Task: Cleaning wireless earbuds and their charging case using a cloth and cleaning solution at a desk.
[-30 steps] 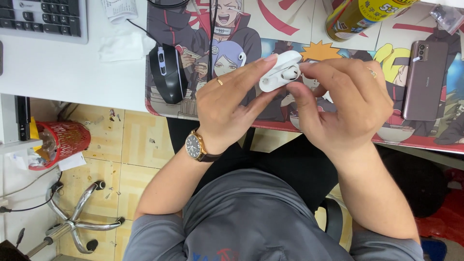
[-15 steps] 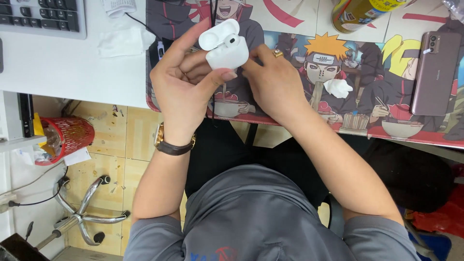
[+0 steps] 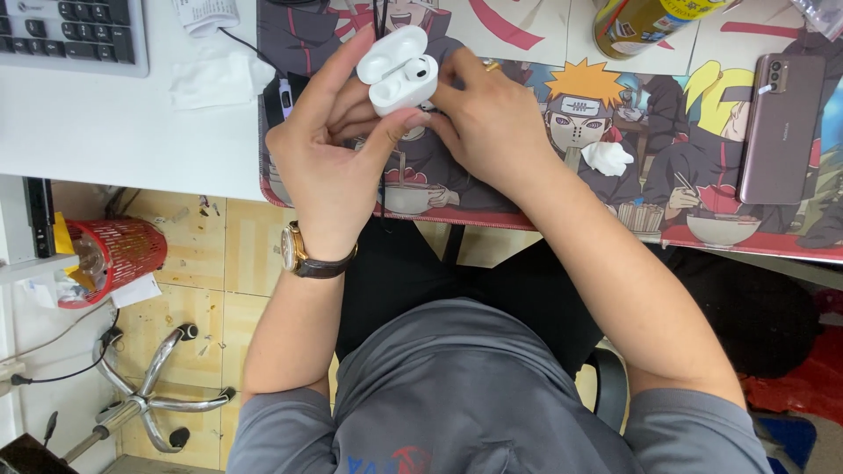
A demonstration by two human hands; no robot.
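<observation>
open white earbud case (image 3: 398, 70) pinched in left hand (image 3: 329, 167), right hand (image 3: 492, 127) touching.

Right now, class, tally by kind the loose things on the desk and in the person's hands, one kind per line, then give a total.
White earbud case, open, held in the left hand with the right hand beside it: 1
Phone: 1
Keyboard: 1
Yellow can: 1
White tissue wads: 2
Total: 6

White earbud case (image 3: 397, 72); cartoon-printed desk mat (image 3: 527, 53) in red, black, orange and yellow; mauve phone (image 3: 780, 127); red wastebasket (image 3: 123, 254); white counter (image 3: 88, 132); grey shirt (image 3: 474, 395).
</observation>
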